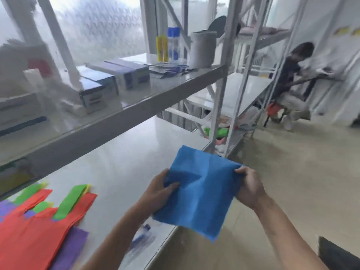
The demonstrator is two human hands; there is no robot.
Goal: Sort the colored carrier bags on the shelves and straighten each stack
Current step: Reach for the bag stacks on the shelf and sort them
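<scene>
Held over the front edge of the lower shelf (120,164), with bare shelf surface stretching away behind it: one folded blue carrier bag (198,191). Gripped on its left side by the left hand (157,193), thumb curled on top; pinched at its right edge by the right hand (250,187). Lay at far left: one mixed stack of carrier bags (39,221), red, green, purple, yellow.

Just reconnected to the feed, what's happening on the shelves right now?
A person holds a folded blue bag with both hands, left hand and right hand gripping opposite edges, above the front edge of the lower shelf. A mixed pile of red, green and purple bags lies unsorted at the shelf's left.
</scene>
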